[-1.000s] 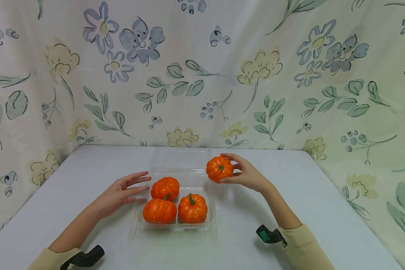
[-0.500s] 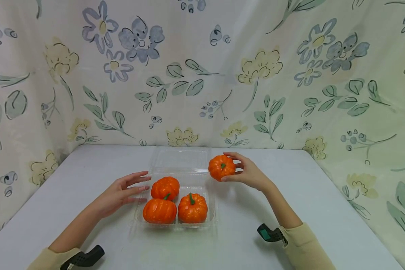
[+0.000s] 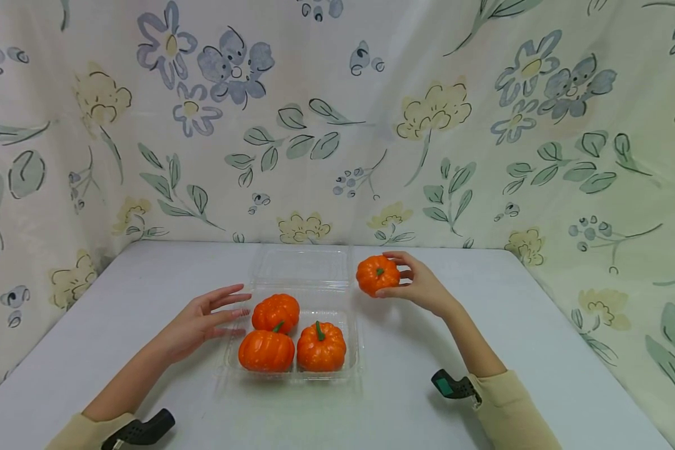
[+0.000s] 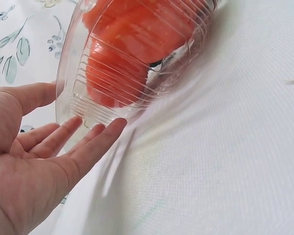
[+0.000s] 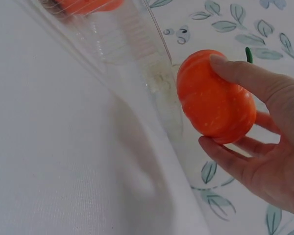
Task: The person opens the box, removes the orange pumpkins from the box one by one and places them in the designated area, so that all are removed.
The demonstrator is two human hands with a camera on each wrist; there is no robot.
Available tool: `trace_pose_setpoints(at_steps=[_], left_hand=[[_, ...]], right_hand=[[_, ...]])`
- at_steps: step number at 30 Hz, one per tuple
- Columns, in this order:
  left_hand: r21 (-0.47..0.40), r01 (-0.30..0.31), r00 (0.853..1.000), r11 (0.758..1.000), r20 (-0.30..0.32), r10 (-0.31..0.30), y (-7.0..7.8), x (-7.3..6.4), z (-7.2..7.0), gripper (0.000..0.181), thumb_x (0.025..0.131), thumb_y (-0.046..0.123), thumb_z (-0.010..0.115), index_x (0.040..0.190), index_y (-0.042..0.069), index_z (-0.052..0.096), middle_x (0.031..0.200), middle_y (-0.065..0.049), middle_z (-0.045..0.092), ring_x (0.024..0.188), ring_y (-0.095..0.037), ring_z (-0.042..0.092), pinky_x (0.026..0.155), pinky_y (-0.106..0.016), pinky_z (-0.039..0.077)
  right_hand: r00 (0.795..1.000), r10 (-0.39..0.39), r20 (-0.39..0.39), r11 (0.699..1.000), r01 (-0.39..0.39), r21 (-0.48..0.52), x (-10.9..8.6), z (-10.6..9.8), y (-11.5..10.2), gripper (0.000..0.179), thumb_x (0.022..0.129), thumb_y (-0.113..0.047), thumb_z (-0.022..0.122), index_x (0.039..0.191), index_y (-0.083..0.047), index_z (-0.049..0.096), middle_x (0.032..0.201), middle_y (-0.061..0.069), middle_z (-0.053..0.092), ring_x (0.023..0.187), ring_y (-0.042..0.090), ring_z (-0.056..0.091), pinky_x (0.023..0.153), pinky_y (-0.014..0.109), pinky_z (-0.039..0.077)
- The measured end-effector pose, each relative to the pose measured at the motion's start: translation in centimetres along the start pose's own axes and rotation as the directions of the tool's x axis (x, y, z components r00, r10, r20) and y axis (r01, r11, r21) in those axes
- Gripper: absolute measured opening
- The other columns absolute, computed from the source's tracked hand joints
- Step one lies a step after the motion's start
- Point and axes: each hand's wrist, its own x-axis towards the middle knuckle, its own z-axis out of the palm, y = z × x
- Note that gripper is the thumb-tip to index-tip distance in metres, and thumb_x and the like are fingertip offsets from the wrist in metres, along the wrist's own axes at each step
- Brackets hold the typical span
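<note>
My right hand [image 3: 422, 289] grips a small orange pumpkin [image 3: 378, 275] with a green stem, its thumb and fingers on opposite sides. In the right wrist view this pumpkin [image 5: 213, 98] hangs above the white surface, beside the clear container. Three more pumpkins sit in the clear plastic container [image 3: 351, 325]: one at back left [image 3: 275, 312], one at front left [image 3: 266, 352] and one at front right [image 3: 321, 347]. At the container's left wall, my left hand [image 3: 205, 322] has its fingers extended. The left wrist view shows those fingertips [image 4: 118, 123] right at the ribbed clear wall.
The container's clear lid [image 3: 302, 265] lies folded back behind it on the white table [image 3: 439, 362]. A flower-patterned cloth [image 3: 337, 156] hangs beyond the table's far edge. The container's back right compartment [image 3: 323, 306] has no pumpkin in it.
My right hand has moved a little to the right and away from me with its pumpkin, drawing off from the container. The left hand and the other pumpkins have stayed in place.
</note>
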Motion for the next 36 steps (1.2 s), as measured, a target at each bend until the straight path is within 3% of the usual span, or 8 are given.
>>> trace_pose_setpoints(at_steps=[6, 10, 19, 26, 36], left_hand=[[0.003, -0.003, 1.000, 1.000, -0.005, 0.003, 0.0, 0.1, 0.1, 0.072, 0.108, 0.015, 0.061, 0.165, -0.004, 0.021, 0.164, -0.036, 0.031, 0.126, -0.013, 0.065, 0.096, -0.046, 0.061], [0.000, -0.009, 1.000, 1.000, -0.005, 0.009, -0.1, 0.1, 0.1, 0.071, 0.108, 0.014, 0.061, 0.165, -0.004, 0.022, 0.164, -0.035, 0.033, 0.129, -0.019, 0.065, 0.096, -0.047, 0.062], [0.004, 0.003, 1.000, 1.000, -0.014, -0.003, -0.1, 0.1, 0.2, 0.070, 0.108, 0.014, 0.061, 0.164, -0.004, 0.023, 0.163, -0.035, 0.034, 0.137, -0.035, 0.059, 0.096, -0.047, 0.061], [0.009, 0.012, 1.000, 1.000, -0.018, -0.012, 0.0, 0.1, 0.3, 0.070, 0.108, 0.015, 0.061, 0.164, -0.004, 0.023, 0.163, -0.035, 0.034, 0.138, -0.036, 0.059, 0.096, -0.047, 0.061], [0.002, 0.015, 1.000, 1.000, -0.016, -0.015, 0.1, 0.1, 0.3, 0.070, 0.108, 0.015, 0.061, 0.164, -0.005, 0.024, 0.163, -0.035, 0.034, 0.137, -0.035, 0.059, 0.096, -0.046, 0.062]], right_hand=[[1.000, 0.002, -0.021, 1.000, -0.002, 0.000, 0.1, -0.3, 0.8, 0.077, 0.090, -0.015, 0.085, 0.156, -0.005, 0.045, 0.158, 0.022, 0.046, 0.124, 0.041, 0.061, 0.103, 0.048, 0.058], [0.999, 0.017, -0.033, 1.000, -0.017, 0.000, 0.2, -0.5, 1.3, 0.076, 0.091, -0.015, 0.085, 0.156, -0.006, 0.046, 0.157, 0.021, 0.047, 0.125, 0.041, 0.060, 0.102, 0.047, 0.059], [0.997, 0.052, -0.064, 0.998, -0.053, -0.026, 0.2, -0.9, 1.9, 0.076, 0.092, -0.019, 0.084, 0.156, -0.007, 0.046, 0.154, 0.025, 0.049, 0.126, 0.044, 0.060, 0.106, 0.056, 0.054], [0.992, 0.093, -0.084, 0.994, -0.098, -0.056, 0.3, -1.1, 2.6, 0.077, 0.091, -0.023, 0.084, 0.156, -0.007, 0.046, 0.154, 0.027, 0.047, 0.127, 0.046, 0.058, 0.108, 0.059, 0.052], [0.992, 0.091, -0.090, 0.992, -0.097, -0.074, 0.6, -0.6, 3.8, 0.074, 0.091, -0.022, 0.084, 0.154, -0.006, 0.048, 0.152, 0.029, 0.050, 0.122, 0.045, 0.062, 0.107, 0.058, 0.052]])
